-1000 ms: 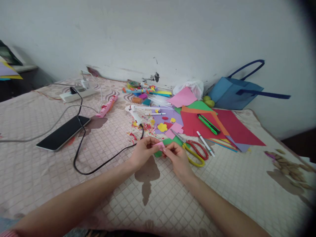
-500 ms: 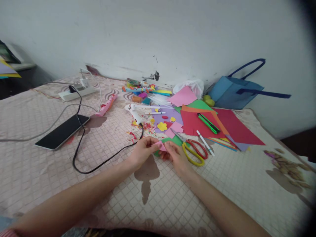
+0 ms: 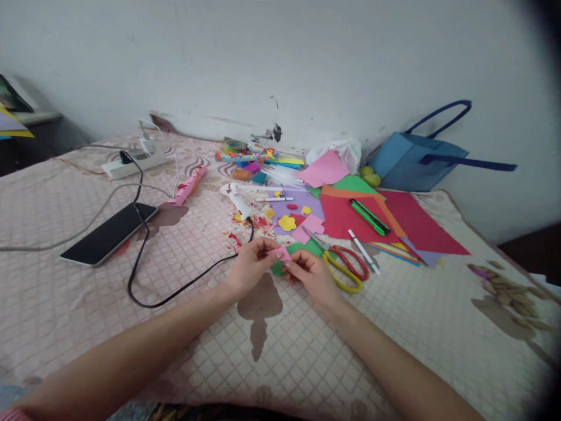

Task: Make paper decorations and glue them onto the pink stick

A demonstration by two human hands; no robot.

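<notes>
A small piece of pink paper (image 3: 280, 252) is pinched between the thumb and fingers of my left hand (image 3: 249, 266). My right hand (image 3: 313, 275) is closed at the paper's right edge, thumb and fingertips on it. Just behind my hands lies a green sheet of paper (image 3: 307, 248), partly hidden by them. Scissors with one red and one yellow handle (image 3: 342, 280) rest right beside my right hand. Beyond them are pink paper cutouts (image 3: 309, 227) and a yellow flower cutout (image 3: 287, 223).
A white glue gun (image 3: 239, 202) trails a black cord across the cloth. At left lie a dark tablet-like device (image 3: 109, 234) and a power strip (image 3: 135, 166). To the right are red paper sheets (image 3: 350, 217), a green cutter (image 3: 369, 217), a white pen (image 3: 363, 251) and a blue bag (image 3: 416, 161).
The fingers have shifted slightly on the pink paper; my right thumb has slid down a little from its upper edge. The view has tilted marginally.
</notes>
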